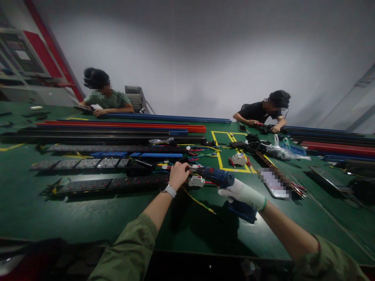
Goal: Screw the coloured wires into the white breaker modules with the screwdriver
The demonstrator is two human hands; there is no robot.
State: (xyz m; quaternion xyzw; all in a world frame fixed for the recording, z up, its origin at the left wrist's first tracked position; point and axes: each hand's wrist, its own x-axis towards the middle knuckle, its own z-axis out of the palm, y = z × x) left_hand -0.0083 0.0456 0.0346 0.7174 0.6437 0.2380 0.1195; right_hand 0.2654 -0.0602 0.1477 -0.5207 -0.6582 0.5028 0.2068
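Observation:
My right hand (243, 194), in a white glove, is wrapped round the grip of a blue cordless drill (215, 176) that points left. My bare left hand (179, 174) has its fingers pinched together right at the drill's tip; whatever lies between them is hidden. Just below the tip sits a white circuit breaker (196, 181) with a red wire at its right side. A long black socket strip (140, 180) ends beside my left wrist. From under that hand a yellow-green wire (200, 203) runs out over the green table.
More socket strips (79, 164) and orange and black profiles (123, 127) lie to the left. Another breaker (239, 159) rests by yellow tape lines. A phone (274, 183) and wire bundles lie to the right. Two co-workers (113, 102) work across the green table (117, 218).

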